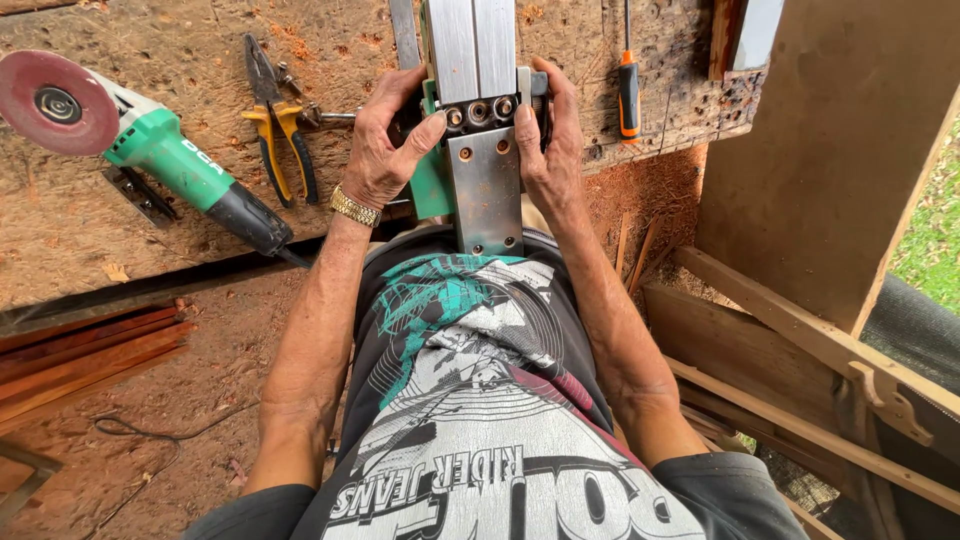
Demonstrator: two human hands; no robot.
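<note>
Both your hands are wrapped around the metal tool (480,150) that lies across the edge of the workbench (120,220), its grey end plate pointing back at your stomach. Your left hand (385,140) grips the tool's left side, fingers curled over the top and the thumb pressed toward the row of round fittings on its face; a gold wristband (355,207) sits just below that hand. Your right hand (548,140) closes on the tool's right side, fingers hooked around the edge and the thumb lying along the grey plate. A green piece shows on the tool's left flank under your left palm, and two pale metal rails run away from the tool toward the far side of the bench.

Left of the tool, just beside your left hand, lie yellow-handled pliers (278,130) flat on the bench. Farther left of the tool rests a green angle grinder (150,150) with a reddish disc, its black handle aimed toward the tool. Right of the tool, near your right hand, an orange-and-black screwdriver (627,90) lies with its shaft pointing away. Well left of the tool and below the bench edge, reddish wooden slats (80,360) are stacked on the dusty ground.
</note>
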